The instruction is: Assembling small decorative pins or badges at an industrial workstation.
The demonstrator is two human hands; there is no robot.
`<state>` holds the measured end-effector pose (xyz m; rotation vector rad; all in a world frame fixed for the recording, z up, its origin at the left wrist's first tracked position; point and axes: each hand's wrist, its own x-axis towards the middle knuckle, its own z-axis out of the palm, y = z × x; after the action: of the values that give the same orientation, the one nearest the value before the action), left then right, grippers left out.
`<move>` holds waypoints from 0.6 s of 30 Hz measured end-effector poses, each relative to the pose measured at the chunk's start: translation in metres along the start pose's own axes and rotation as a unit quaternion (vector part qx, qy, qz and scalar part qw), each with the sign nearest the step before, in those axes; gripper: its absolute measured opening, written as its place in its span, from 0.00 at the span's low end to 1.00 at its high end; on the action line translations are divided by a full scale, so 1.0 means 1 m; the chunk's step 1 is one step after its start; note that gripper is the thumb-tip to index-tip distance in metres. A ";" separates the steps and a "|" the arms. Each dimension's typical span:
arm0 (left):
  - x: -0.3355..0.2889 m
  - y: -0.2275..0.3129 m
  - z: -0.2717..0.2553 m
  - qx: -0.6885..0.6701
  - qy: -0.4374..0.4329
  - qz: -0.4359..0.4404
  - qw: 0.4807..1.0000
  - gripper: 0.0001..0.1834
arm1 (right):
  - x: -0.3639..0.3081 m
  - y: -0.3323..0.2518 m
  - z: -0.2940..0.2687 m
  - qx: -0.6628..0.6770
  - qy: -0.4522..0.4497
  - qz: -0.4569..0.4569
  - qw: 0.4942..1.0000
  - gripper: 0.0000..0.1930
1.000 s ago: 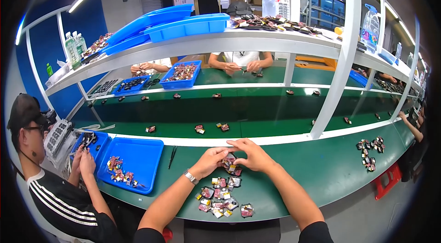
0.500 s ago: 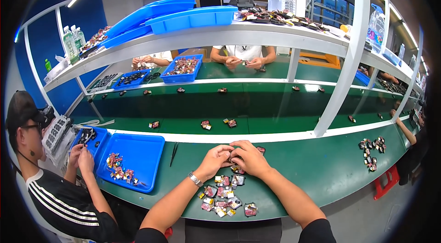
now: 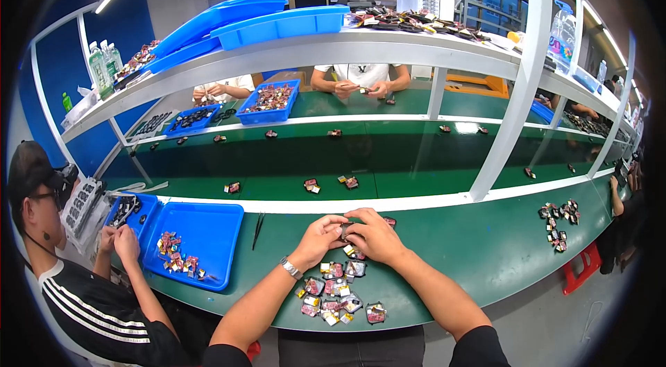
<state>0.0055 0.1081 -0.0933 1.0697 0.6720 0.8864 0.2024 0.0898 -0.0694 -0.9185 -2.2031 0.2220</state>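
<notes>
Green table (image 3: 479,245): spreads beneath both hands and out to either side of them.
Left hand (image 3: 323,239): fingers bent and drawn close together around a small dark part (image 3: 345,231), with a metal watch (image 3: 291,268) on the wrist.
Right hand (image 3: 378,237): right beside the left one, thumb and fingers narrowed on the same part.
Small dark part: between the two sets of fingertips, mostly covered by them; its details cannot be made out.
Loose piece (image 3: 354,252): just on the near side of the fingers, on the table.
Pile of parts (image 3: 337,288): nearer the body than the hands, between the forearms, in pink, silver and yellow with black edges.
Another piece (image 3: 390,222): just past the right hand, partly hidden by it.
Tweezers (image 3: 258,231): black, lying to the left of the left hand, apart from it.
Blue tray (image 3: 225,228): farther left, with a heap of small pieces (image 3: 177,256) in it.
Co-worker's hands (image 3: 119,239): beyond that tray, to the left, fingers brought together.
White rail (image 3: 305,206): just beyond both hands.
Belt pieces (image 3: 312,186): past the rail, scattered on a green strip.
Far cluster (image 3: 555,237): well to the right of the right hand.
</notes>
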 end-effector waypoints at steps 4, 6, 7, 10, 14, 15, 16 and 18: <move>-0.001 0.004 -0.001 -0.015 -0.071 0.034 0.997 0.19 | -0.002 -0.003 0.008 0.049 0.058 0.067 0.995 0.04; -0.001 0.003 -0.003 -0.008 -0.068 0.031 0.997 0.20 | -0.002 -0.005 0.012 0.061 0.077 0.084 0.992 0.04; -0.001 0.003 -0.004 -0.003 -0.066 0.026 0.997 0.21 | -0.003 -0.005 0.013 0.060 0.079 0.083 0.992 0.04; -0.001 0.002 -0.004 0.002 -0.057 0.017 0.998 0.20 | -0.005 -0.004 0.010 0.108 0.048 0.121 0.986 0.05; -0.001 0.000 -0.003 -0.016 -0.054 0.018 0.998 0.18 | -0.006 -0.004 0.009 0.130 0.043 0.117 0.984 0.05; -0.001 0.000 -0.002 -0.034 -0.056 0.019 0.998 0.17 | -0.006 -0.006 0.011 0.125 0.064 0.124 0.982 0.05; -0.001 0.000 -0.003 -0.033 -0.057 0.019 0.998 0.17 | -0.006 -0.008 0.012 0.118 0.085 0.131 0.981 0.05; 0.000 -0.003 -0.005 -0.045 -0.055 0.014 0.997 0.16 | -0.006 -0.011 0.018 0.105 0.111 0.133 0.979 0.05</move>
<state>0.0024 0.1099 -0.0974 1.0412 0.5217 0.8674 0.1871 0.0796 -0.0810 -1.0621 -1.8114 0.4477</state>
